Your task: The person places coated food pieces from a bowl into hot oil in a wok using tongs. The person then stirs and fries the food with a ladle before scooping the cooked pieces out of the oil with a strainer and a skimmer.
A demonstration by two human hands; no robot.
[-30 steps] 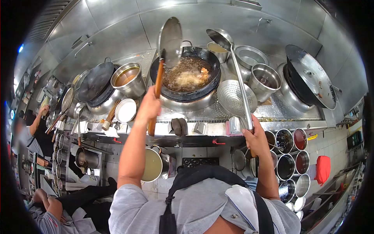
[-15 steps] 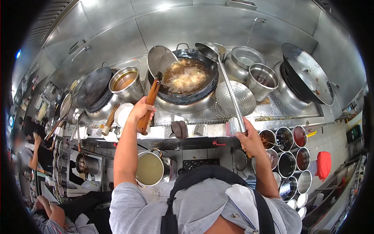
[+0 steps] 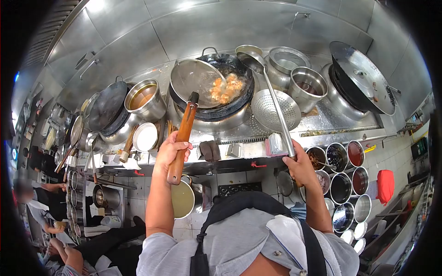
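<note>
My left hand (image 3: 171, 152) is closed round the wooden handle of a round mesh strainer (image 3: 193, 76). The strainer lies over the left part of a black wok (image 3: 239, 64) on the centre burner. Beside its edge, golden fried pieces (image 3: 228, 88) sit in the wok's oil. My right hand (image 3: 299, 163) grips the lower end of a long-handled ladle (image 3: 252, 60), whose bowl is above the wok's right rim. Below the ladle's shaft rests a perforated strainer (image 3: 271, 108).
A pot of brown liquid (image 3: 146, 101) and a white bowl (image 3: 145, 137) stand left. Right are a steel pot (image 3: 307, 87), a large tilted wok (image 3: 363, 76) and sauce pots (image 3: 340, 188). A pot of pale liquid (image 3: 183, 200) stands below the counter. Other people (image 3: 39, 202) are at far left.
The mesh strainer has come down from above the wok and over its left part. The ladle's bowl has moved left and lower. The fried pieces look more gathered and browner.
</note>
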